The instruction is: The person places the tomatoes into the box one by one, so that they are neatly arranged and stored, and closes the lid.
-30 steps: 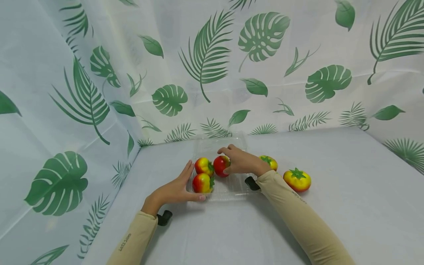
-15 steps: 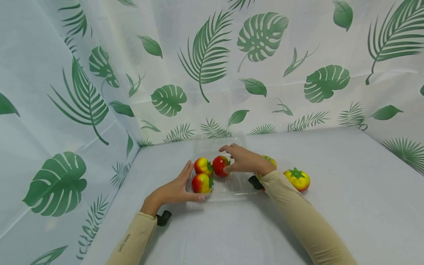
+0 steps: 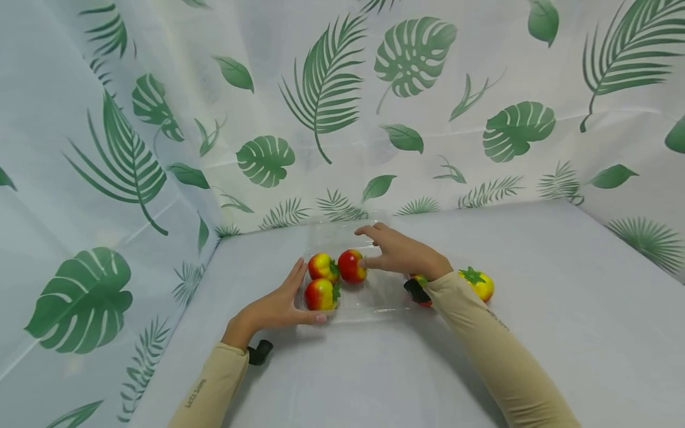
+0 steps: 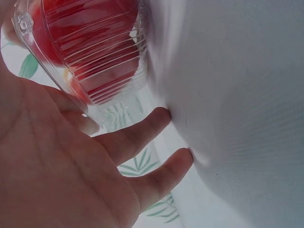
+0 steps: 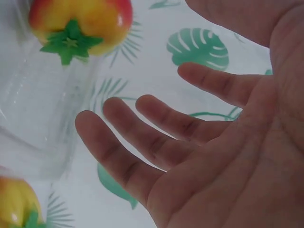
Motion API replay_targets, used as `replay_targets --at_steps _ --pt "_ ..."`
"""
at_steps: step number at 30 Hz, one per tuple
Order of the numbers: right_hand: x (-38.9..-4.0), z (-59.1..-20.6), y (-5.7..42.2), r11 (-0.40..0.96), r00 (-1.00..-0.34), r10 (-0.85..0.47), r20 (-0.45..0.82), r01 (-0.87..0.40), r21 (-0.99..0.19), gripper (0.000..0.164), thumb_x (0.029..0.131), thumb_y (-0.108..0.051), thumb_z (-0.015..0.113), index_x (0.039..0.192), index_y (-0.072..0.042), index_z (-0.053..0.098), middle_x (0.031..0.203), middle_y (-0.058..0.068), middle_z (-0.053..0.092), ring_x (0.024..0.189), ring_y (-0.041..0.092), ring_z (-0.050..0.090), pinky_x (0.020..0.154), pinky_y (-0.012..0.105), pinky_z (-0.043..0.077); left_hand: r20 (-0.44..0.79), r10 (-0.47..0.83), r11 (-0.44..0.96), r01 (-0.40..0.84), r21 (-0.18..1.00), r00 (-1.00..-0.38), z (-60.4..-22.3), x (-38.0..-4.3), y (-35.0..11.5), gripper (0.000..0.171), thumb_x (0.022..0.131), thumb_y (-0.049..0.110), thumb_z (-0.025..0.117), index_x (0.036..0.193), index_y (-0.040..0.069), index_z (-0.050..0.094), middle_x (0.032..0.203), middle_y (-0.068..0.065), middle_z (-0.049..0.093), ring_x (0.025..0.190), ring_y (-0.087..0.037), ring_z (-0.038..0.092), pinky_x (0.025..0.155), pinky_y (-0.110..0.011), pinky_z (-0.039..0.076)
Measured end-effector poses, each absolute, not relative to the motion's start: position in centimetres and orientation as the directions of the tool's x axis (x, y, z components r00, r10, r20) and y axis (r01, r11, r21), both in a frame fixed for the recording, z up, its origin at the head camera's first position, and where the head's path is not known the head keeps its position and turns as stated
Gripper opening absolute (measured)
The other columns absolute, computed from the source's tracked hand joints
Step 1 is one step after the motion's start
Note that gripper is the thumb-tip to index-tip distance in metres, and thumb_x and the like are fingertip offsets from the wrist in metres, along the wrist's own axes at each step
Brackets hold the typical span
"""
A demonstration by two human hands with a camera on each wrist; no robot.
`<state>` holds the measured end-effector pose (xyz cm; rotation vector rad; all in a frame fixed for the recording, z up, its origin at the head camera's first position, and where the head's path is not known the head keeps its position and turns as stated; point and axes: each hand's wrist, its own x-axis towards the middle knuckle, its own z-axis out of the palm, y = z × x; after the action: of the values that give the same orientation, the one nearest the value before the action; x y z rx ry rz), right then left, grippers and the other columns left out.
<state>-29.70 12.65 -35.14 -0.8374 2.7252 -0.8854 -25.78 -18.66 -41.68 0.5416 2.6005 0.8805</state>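
Our right hand [image 3: 404, 249] has drawn slightly to the right, leaving the red fruit [image 3: 351, 266] sitting in the clear tray [image 3: 380, 294] beside 2 red-and-yellow fruits [image 3: 319, 295], so we count 3 placed there. Its fingers are loosely spread and hold nothing; the red fruit lies just beside the thumb, contact unclear. Our left hand [image 3: 275, 306], fingers nearly straight, rests against the tray's left side on the worktop [image 3: 364, 368].
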Motion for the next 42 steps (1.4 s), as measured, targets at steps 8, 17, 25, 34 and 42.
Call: replay_targets --at_steps 8,17,25,34,42 --pt "-28.9 -34.2 14.2 0.671 -0.837 -0.544 0.054 -0.473 -0.571 0.067 0.103 -0.032 0.072 0.160 -0.009 0.044 0.154 0.020 0.045 0.135 0.038 0.053 0.110 0.058 0.049 -0.184 0.463 0.731 0.256 0.633 -0.867 -41.5 -25.6 -18.9 0.131 0.087 0.061 0.082 0.173 0.014 -0.004 0.179 -0.004 -0.014 0.164 -0.032 0.008 0.126 -0.059 0.022" --pt "-28.2 -34.5 16.3 0.700 -0.861 -0.506 0.041 -0.438 -0.563 0.075 0.102 -0.038 0.074 0.162 -0.007 0.041 0.160 0.024 0.040 0.137 0.039 0.050 0.114 0.059 0.045 -0.186 0.477 0.721 0.262 0.642 -0.859 -41.8 -25.7 -19.1 0.133 0.086 0.064 0.081 0.173 0.012 -0.006 0.179 -0.005 -0.015 0.164 -0.033 0.006 0.127 -0.059 0.020" --pt "-27.4 -34.3 18.1 0.730 -0.896 -0.444 0.007 -0.367 -0.576 0.084 0.099 -0.042 0.077 0.166 -0.010 0.036 0.165 0.025 0.032 0.144 0.044 0.043 0.116 0.066 0.038 -0.187 0.470 0.722 0.255 0.643 -0.863 -41.7 -25.7 -19.0 0.131 0.087 0.063 0.082 0.173 0.015 -0.005 0.179 -0.003 -0.015 0.164 -0.031 0.006 0.127 -0.059 0.020" --pt "-26.5 -34.3 20.3 0.760 -0.913 -0.406 -0.022 -0.324 -0.564 0.107 0.090 -0.057 0.083 0.170 -0.013 0.026 0.168 0.025 0.024 0.146 0.047 0.040 0.117 0.070 0.035 -0.171 0.479 0.720 0.275 0.637 -0.861 -41.9 -25.9 -18.8 0.132 0.087 0.063 0.081 0.173 0.011 -0.003 0.179 -0.006 -0.015 0.164 -0.033 0.007 0.126 -0.059 0.021" --pt "-25.5 -34.8 22.5 0.785 -0.919 -0.382 -0.096 -0.268 -0.559 0.110 0.087 -0.052 0.086 0.169 -0.012 0.025 0.168 0.029 0.021 0.147 0.053 0.035 0.112 0.076 0.035 -0.180 0.474 0.730 0.270 0.628 -0.862 -41.7 -25.8 -18.7 0.130 0.088 0.060 0.082 0.173 0.012 -0.004 0.179 -0.006 -0.015 0.164 -0.033 0.006 0.127 -0.059 0.020"
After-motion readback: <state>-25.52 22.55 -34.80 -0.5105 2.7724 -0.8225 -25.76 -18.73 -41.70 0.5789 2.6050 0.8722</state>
